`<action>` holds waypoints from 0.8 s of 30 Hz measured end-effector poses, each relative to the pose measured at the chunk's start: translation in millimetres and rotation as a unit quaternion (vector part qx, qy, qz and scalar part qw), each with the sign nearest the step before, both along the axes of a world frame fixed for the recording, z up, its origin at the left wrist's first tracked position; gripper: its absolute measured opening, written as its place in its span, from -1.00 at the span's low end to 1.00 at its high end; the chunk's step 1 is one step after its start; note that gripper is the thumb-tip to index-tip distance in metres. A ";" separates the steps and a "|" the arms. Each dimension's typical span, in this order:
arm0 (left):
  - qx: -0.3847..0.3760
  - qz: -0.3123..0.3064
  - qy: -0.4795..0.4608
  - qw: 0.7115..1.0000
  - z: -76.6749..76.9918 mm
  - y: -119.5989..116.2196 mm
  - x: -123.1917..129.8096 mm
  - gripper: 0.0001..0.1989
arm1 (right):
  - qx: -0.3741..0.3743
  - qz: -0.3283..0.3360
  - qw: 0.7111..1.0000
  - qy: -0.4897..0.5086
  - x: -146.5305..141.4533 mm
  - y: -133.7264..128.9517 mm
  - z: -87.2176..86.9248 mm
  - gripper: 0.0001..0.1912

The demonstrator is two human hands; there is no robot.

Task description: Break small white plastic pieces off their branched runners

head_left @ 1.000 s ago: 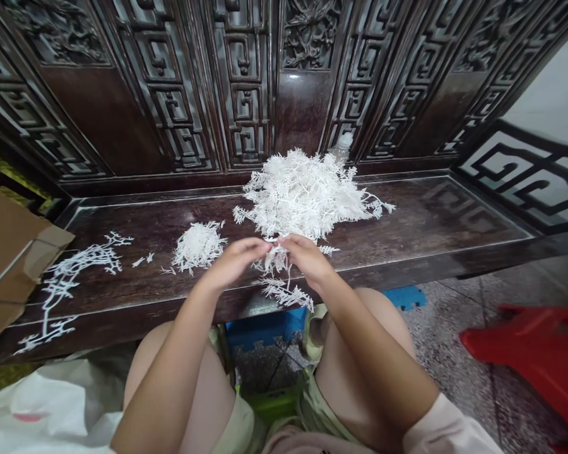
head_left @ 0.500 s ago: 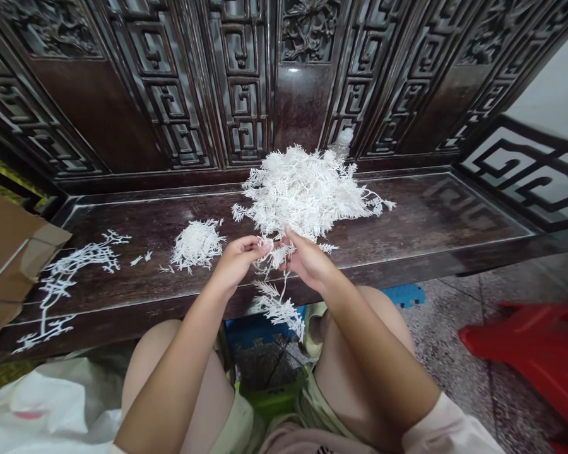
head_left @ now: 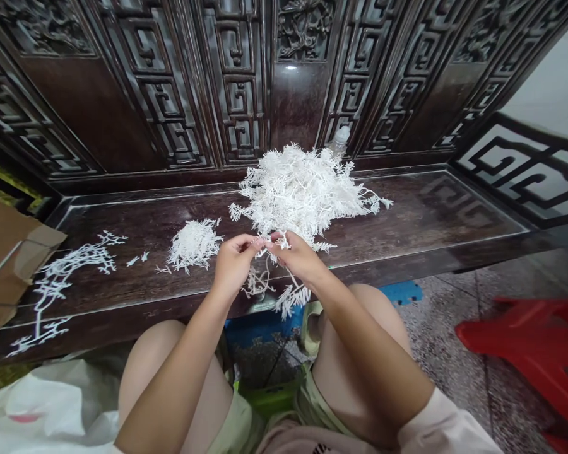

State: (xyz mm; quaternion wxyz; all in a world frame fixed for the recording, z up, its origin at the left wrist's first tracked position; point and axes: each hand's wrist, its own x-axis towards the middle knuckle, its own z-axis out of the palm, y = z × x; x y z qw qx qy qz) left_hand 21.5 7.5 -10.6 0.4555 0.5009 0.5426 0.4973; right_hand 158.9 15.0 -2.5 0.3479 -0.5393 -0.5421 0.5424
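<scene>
Both left hand (head_left: 233, 263) and right hand (head_left: 303, 258) pinch one sprig (head_left: 292, 298), close together; its leafy end hangs lapward, nearer the right hand.

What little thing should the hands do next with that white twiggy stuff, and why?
Maybe the right hand could turn the leafy tuft up to be plucked. The tuft hangs below it, full of leaves, while the twigs beside it look bare. Loose white bits and bare branches lie in separate heaps farther left.
</scene>
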 end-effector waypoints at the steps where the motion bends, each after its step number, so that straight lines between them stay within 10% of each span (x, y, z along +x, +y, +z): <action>1: 0.005 0.007 0.005 1.000 -0.6 -0.2 0.7 -0.81 | 0.004 0.005 1.000 -0.010 -0.2 0.6 0.4 -0.75; 9: 0.011 0.052 -0.013 0.998 -3.8 5.7 3.6 -0.86 | 0.076 -0.013 0.996 -0.043 -5.0 1.5 5.0 -0.84; 16: 0.079 0.390 -0.144 0.906 3.0 36.2 -89.4 -0.92 | 0.045 -0.121 0.990 0.048 43.0 8.0 19.1 -0.83; 24: -0.061 0.272 -0.053 0.959 -11.8 53.3 -97.6 -0.76 | 0.004 -0.023 1.000 -0.006 17.6 2.7 9.7 -0.78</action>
